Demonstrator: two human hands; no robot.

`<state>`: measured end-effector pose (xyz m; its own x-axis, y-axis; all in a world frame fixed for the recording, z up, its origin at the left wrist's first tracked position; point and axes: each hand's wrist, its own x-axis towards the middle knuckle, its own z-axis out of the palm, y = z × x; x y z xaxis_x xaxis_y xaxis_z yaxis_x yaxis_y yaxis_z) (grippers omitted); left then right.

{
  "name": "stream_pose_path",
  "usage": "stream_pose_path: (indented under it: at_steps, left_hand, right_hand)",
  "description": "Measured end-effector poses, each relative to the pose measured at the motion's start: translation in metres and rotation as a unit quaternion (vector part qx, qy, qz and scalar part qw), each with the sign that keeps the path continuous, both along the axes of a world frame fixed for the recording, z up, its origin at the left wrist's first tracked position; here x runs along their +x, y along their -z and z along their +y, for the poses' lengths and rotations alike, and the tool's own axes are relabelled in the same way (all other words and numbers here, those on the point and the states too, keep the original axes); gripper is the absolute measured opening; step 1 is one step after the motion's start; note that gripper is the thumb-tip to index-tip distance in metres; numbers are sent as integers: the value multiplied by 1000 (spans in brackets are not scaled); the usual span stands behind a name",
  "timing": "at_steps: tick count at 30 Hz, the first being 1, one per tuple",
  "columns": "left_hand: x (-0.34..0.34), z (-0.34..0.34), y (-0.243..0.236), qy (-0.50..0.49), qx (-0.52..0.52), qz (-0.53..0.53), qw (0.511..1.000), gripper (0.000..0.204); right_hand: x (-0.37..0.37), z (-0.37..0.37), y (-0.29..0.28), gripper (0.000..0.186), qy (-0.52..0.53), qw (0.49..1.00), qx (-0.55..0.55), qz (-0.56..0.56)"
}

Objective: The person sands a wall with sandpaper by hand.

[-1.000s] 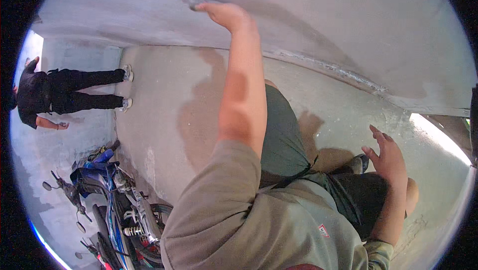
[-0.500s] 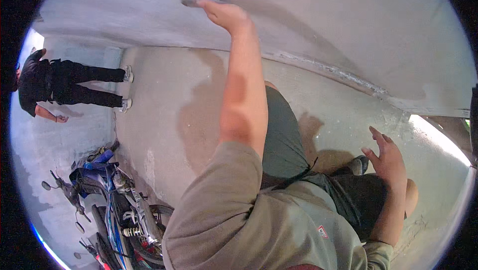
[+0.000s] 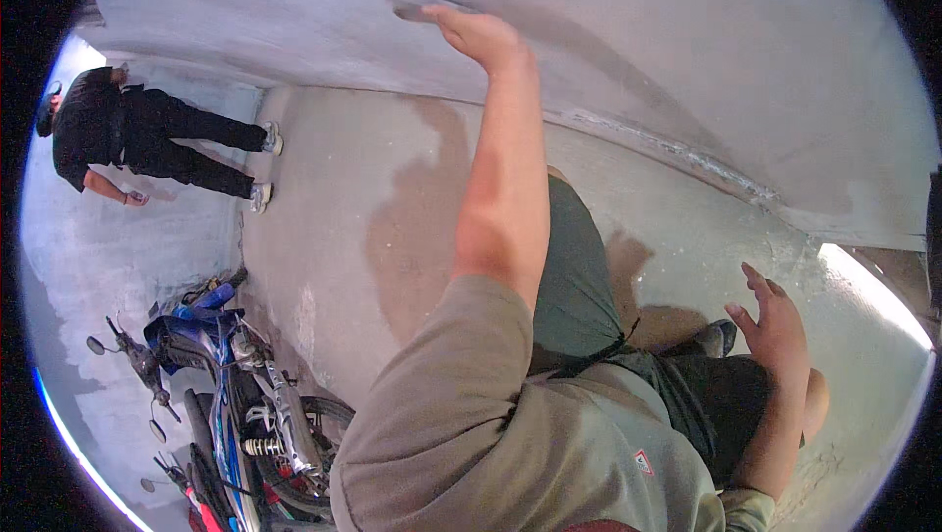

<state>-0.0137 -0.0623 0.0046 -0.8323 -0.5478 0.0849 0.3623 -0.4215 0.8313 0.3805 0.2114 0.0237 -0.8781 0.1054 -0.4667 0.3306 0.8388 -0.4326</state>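
Note:
My left hand (image 3: 481, 36) is raised against the pale plastered wall (image 3: 324, 12), with the arm stretched out. It is closed on a flat, dark grey tool (image 3: 412, 8), one edge of which lies along or very near the wall. The tool is slightly blurred, and its exact kind I cannot make out. My right hand (image 3: 780, 331) hangs over my right knee, fingers apart, with nothing in it.
A concrete floor (image 3: 324, 169) meets the wall along a rough seam. A person in dark clothes (image 3: 147, 134) stands at the far left. Parked motorbikes (image 3: 235, 404) are at lower left. Bright light enters through a gap (image 3: 873, 287) at right.
The whole scene has shifted slightly right in view. My left hand stays at the wall with the tool; my right hand keeps its open pose. The standing person's arms and head have changed position.

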Motion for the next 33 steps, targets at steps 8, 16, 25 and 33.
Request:
stream_pose_path:
  at_steps: [8, 16, 25, 33]
  left_hand:
    - [-27, -15, 24, -7, 60, -143, 988, 78]
    - [-4, -6, 3, -69, -283, 175, 941, 83]
    - [-5, 0, -6, -15, -27, -60, 998, 82]
    - [9, 9, -15, -58, -375, 171, 909, 85]
  right_hand:
    - [2, 2, 0, 65, 7, 1000, 9, -3]
    - [-1, -1, -1, 63, 5, 1000, 24, 7]
    - [6, 7, 1, 64, -9, 999, 15, 27]
    - [4, 5, 8, 64, -37, 998, 30, 35]
